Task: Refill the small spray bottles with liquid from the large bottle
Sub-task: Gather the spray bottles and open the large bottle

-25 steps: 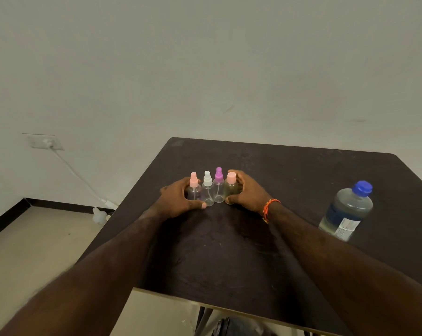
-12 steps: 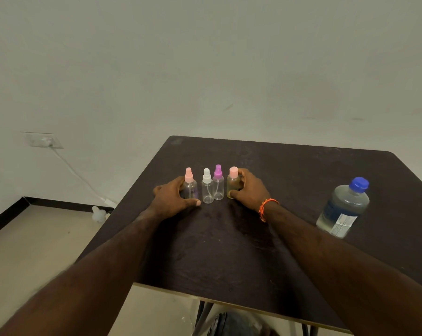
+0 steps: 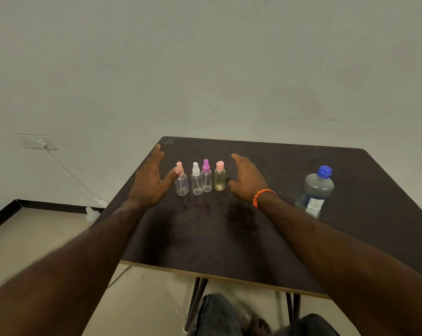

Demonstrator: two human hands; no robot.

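Note:
Several small spray bottles stand upright in a row mid-table: a clear one with a pink cap (image 3: 181,185), a clear one with a white cap (image 3: 196,183), a clear one with a purple cap (image 3: 206,180) and a yellowish one with a pink cap (image 3: 219,179). My left hand (image 3: 150,180) hovers just left of the row, fingers spread, thumb in front of the first bottle's cap. On the row's other side my right hand (image 3: 247,179) is lifted and open, an orange band on its wrist. The large bottle (image 3: 315,190), blue-capped with clear liquid, stands far right.
The dark brown table (image 3: 205,238) has its near edge close to my knees. A wall socket (image 3: 37,141) with a white cable sits low on the left wall. A small white object (image 3: 91,212) lies on the floor beside the table.
Both hands let go of the outer spray bottles and lifted apart, fingers spread. The row of bottles now stands free on the table.

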